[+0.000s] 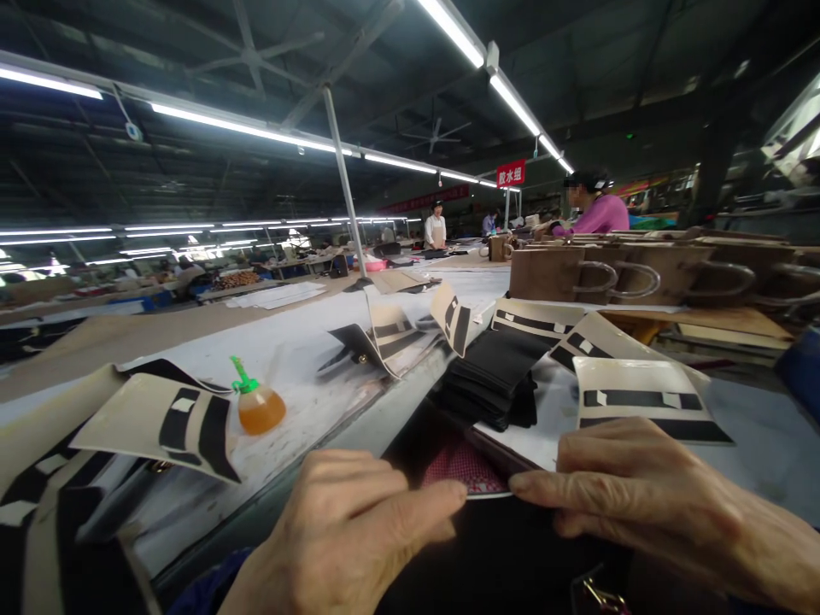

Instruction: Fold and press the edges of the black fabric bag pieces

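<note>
hands (349, 530) pinch the edge of a dark piece (493, 542), red patterned lining (462, 465) showing.

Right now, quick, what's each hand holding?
Left hand: closed, pinching the red-lined piece at its edge.
Right hand: closed, pinching the same edge.

I have a dark lined piece (493, 551) in front of me, close to my body, its edge pinched between my left hand (346, 530) and right hand (647, 500). A thin pale line runs along that edge between my thumbs. Just beyond it I see the pinkish-red patterned lining (461, 465). The near side is black and deep in shadow, so its full shape is hard to tell.
</note>
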Demonstrator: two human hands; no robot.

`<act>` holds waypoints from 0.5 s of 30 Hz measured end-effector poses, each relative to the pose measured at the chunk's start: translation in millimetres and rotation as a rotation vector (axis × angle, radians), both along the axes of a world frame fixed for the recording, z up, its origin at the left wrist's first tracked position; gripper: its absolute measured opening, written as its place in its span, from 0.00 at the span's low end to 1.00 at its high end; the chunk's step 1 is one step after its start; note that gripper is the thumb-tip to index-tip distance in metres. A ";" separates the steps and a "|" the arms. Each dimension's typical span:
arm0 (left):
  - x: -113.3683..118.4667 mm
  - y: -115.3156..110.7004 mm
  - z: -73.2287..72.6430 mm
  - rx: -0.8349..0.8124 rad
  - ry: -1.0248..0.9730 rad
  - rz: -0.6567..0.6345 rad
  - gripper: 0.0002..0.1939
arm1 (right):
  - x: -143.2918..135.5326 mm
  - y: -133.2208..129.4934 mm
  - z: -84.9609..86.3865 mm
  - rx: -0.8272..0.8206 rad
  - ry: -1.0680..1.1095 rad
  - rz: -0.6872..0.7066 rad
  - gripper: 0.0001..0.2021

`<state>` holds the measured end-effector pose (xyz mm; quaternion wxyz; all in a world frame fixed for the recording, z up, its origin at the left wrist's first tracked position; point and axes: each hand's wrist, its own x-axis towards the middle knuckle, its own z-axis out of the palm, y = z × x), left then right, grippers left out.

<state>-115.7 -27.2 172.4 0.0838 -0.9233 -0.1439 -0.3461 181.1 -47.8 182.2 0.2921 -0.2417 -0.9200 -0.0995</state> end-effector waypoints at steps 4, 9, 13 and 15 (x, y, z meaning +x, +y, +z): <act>4.2 -4.2 -2.8 -0.046 -0.074 0.061 0.13 | -1.3 2.8 1.0 -0.020 0.032 0.015 0.15; 0.7 -2.3 -1.3 -0.027 -0.025 0.056 0.15 | -2.9 1.4 -1.1 -0.080 0.061 0.015 0.16; 2.3 0.9 6.5 0.011 -0.007 0.046 0.11 | -2.5 1.6 0.0 -0.111 0.087 0.012 0.14; 7.5 0.6 4.8 0.034 -0.046 0.058 0.08 | -2.9 2.6 1.2 -0.129 0.107 0.004 0.14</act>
